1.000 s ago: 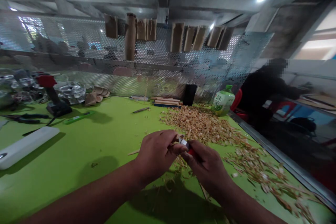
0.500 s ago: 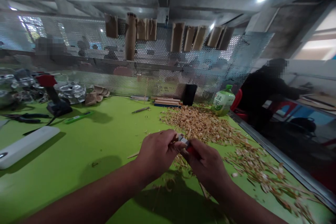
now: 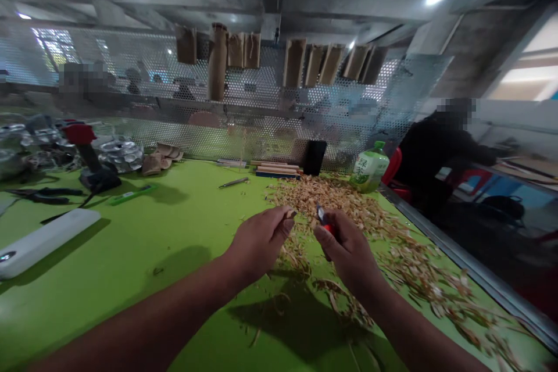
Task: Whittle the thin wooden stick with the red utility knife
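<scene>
My left hand [image 3: 257, 244] is closed on a thin wooden piece [image 3: 291, 213], and only its short end shows past the thumb. To the right of it, my right hand [image 3: 349, 247] grips a red-handled knife [image 3: 321, 215] with its blade pointing up and away from me. A small gap separates the blade from the wood. Both hands are above the table, with curled wood shavings [image 3: 331, 197] spread beyond and beneath them. The rest of the wooden piece is hidden in my left fist.
On the green table [image 3: 187, 232] lie a white case [image 3: 52, 241], pliers [image 3: 47, 193], a green cutter [image 3: 133, 193] and a pen-like tool [image 3: 233, 182]. A cordless drill [image 3: 89, 157] stands at left. Wood strips [image 3: 276, 170], a phone [image 3: 314, 157] and a bottle [image 3: 370, 167] line the back. A person [image 3: 440, 145] sits at right.
My hands have come apart. The knife has moved off the wood to the right, and its blade has swung from pointing left to pointing upward.
</scene>
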{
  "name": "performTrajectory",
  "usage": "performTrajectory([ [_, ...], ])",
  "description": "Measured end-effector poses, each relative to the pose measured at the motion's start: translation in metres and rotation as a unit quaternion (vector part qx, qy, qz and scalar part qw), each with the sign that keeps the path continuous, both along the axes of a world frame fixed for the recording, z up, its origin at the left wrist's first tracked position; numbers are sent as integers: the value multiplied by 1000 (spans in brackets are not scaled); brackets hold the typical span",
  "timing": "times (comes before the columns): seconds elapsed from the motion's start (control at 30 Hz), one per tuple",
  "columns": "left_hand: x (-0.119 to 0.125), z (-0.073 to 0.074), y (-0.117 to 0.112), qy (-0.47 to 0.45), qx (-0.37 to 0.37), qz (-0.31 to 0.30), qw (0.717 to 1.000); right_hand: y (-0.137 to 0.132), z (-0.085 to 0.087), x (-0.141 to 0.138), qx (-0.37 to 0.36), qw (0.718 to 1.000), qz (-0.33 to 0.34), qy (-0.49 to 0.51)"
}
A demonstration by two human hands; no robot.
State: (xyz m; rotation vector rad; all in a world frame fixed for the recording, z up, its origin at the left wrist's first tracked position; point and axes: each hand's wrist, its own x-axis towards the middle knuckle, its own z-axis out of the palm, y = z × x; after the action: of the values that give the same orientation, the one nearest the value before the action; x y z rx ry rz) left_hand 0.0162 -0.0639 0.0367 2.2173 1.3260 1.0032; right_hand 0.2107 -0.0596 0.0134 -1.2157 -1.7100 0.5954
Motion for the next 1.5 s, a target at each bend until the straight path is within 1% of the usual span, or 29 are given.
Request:
performTrajectory([
  [0.1,0,-2,3,-23,25,-4,999,1,1,-2,-30,998,9,58],
  [0.23,-2,-8,10,-80,81,19,993,1,5,-1,-49,989,58,125],
  [0.4,-5,-9,15,-102,62,53,991,0,7,-5,-43,982,95,157],
  [0.6,-7,-7,13,-123,61,46,989,-1,7,-14,-74,976,106,175],
  [0.7,-8,-4,13,-139,38,36,989,2,8,-15,-79,972,114,188],
  [0.83,-9,3,12,-197,-32,24,980,5,9,-17,-84,973,122,179],
  [0.93,-10,7,12,-232,-79,2,970,4,10,-21,-83,977,127,152],
  [1.03,-11,9,12,-284,-122,-36,950,2,8,-22,-75,982,125,121],
  [1.1,-11,11,13,-338,-166,-70,924,4,6,-21,-61,986,122,95],
  [1.17,-12,12,13,-391,-213,-103,889,7,5,-18,-40,990,116,75],
  [1.23,-13,13,13,-422,-247,-126,863,11,9,-15,-22,992,104,68],
  [1.27,-13,13,13,-431,-257,-134,855,13,13,-14,-16,992,98,71],
  [1.33,-12,13,14,-440,-261,-144,847,15,25,-13,-7,992,99,82],
  [1.43,-10,12,15,-451,-250,-152,843,14,44,-17,8,989,124,82],
  [1.5,-8,12,14,-462,-244,-157,838,14,49,-21,20,989,131,70],
])
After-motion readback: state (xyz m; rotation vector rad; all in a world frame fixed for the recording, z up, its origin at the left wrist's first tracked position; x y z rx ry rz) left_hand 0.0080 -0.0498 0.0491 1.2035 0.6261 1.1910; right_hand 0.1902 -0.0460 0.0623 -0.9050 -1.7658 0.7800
